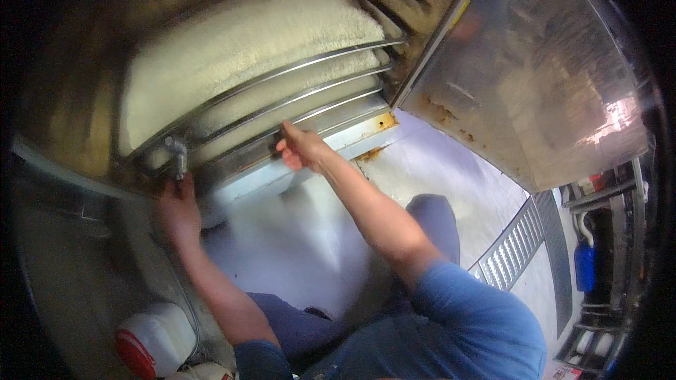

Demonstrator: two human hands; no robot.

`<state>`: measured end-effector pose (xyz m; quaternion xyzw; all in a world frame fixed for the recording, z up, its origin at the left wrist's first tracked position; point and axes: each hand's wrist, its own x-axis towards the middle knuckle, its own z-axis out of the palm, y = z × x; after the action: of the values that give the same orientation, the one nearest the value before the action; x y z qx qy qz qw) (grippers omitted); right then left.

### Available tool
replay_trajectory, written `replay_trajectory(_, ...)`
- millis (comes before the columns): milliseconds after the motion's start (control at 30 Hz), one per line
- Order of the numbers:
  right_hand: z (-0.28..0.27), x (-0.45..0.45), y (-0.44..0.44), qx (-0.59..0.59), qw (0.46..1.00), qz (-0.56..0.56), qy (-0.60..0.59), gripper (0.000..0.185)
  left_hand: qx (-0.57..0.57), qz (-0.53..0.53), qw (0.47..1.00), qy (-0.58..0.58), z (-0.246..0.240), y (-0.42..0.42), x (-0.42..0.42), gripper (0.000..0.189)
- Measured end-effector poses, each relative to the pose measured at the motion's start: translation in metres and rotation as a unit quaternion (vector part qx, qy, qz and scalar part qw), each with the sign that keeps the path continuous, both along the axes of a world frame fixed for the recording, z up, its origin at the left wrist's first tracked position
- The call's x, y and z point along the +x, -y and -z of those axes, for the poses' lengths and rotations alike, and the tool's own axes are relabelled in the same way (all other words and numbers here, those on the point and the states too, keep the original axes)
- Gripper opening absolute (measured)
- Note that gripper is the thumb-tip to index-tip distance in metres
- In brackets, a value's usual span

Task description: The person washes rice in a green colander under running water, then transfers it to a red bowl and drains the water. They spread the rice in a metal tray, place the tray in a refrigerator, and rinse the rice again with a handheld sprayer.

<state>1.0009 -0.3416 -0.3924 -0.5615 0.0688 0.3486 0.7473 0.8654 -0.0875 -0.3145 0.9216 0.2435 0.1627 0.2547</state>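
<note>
Trays heaped with white grains that look like rice (253, 58) sit one above another in a stainless steel cabinet (58, 95). Metal rims (317, 60) run along their front edges. My left hand (179, 208) is at the cabinet's lower left, thumb and finger pinching the lower end of a metal elbow fitting (179, 155). My right hand (300, 148) is in front of the lowest tray rim (338, 103), thumb raised and fingers half curled, with nothing visible in it. Whether its thumb touches the cabinet front, I cannot tell.
The steel door (517, 74) stands swung out on the right, rust along its lower edge. A floor grate (512, 243) crosses the pale floor (470, 211). A white container with a red lid (163, 335) stands lower left; a blue object (584, 269) hangs by racks at right.
</note>
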Motion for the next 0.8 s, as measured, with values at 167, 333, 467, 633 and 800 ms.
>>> replay_trajectory(167, -0.043, 0.006, -0.017, 0.122, 0.985, 0.115, 0.033, 0.062, 0.003, -0.013, 0.999, 0.046, 0.003, 0.004, -0.002, 0.045)
replay_trajectory(333, -0.054, 0.022, -0.040, 0.137, 0.974, 0.172, 0.047, 0.034, -0.083, 0.029, 0.995, 0.056, -0.001, 0.003, -0.002, 0.048)
replay_trajectory(467, -0.053, 0.015, -0.037, 0.107, 0.976, 0.183, 0.050, 0.031, -0.044, 0.002, 0.999, -0.008, -0.015, 0.010, -0.010, 0.053)
replay_trajectory(633, -0.056, -0.010, -0.028, 0.061, 0.979, 0.189, 0.043, 0.027, -0.003, 0.025, 1.000, -0.001, -0.025, 0.023, -0.017, 0.044)
replay_trajectory(800, -0.054, -0.044, -0.014, 0.068, 0.979, 0.189, 0.030, 0.025, -0.025, 0.042, 0.999, 0.005, -0.033, 0.041, -0.024, 0.038)
